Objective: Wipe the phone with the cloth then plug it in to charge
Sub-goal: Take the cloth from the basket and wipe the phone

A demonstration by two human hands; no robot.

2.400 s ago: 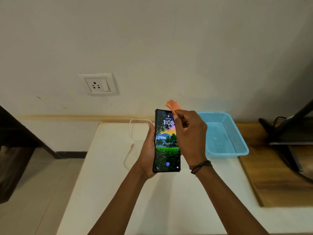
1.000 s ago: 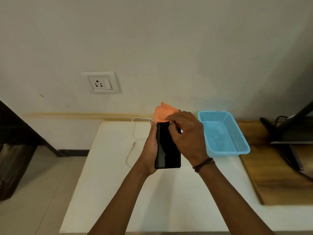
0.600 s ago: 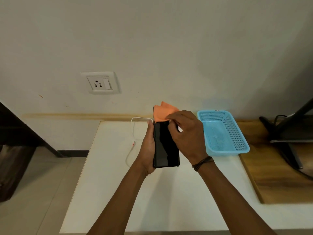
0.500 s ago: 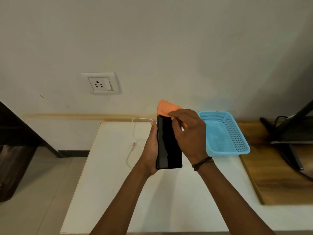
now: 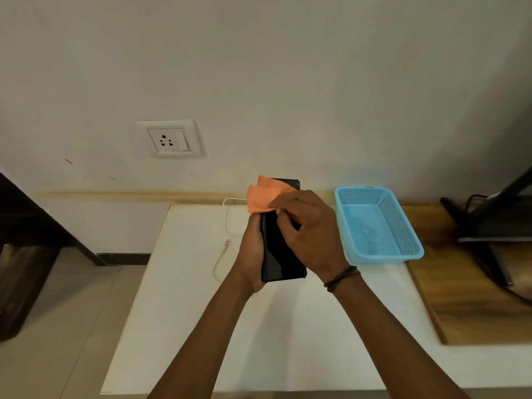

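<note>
Taking the slim black glass-faced phone [image 5: 280,249] as the landmark and reading from left to right: high on the wall to its left sits the white three-pin wall socket [image 5: 169,138], with no plug in it. Nearer, just left of the phone, the thin white charging cable [image 5: 227,223] loops over the white table [image 5: 184,312], its free red-tipped end lying apart from the phone.

The left hand [image 5: 251,254] cups the phone from behind and along its left edge, fingers wrapped tight around it, holding it above the table. The orange knitted cloth [image 5: 263,198] drapes over the phone's far end. The right hand [image 5: 308,234] pinches that cloth between thumb and fingertips and presses it onto the glass.

A couple of seconds back the screen was lit with a clock and wallpaper; now it is dark, and the cloth has worked from the upper right corner across to the upper left. I judge the wiping is well under way, with only the top of the screen covered lately and the lower part perhaps still to do; charging has not begun.

The phone's long axis runs away from the person toward the wall, screen facing up at the camera, near end pointing back at the wrists.

Right of the phone stands a light blue perforated plastic basket [image 5: 403,226].
</note>
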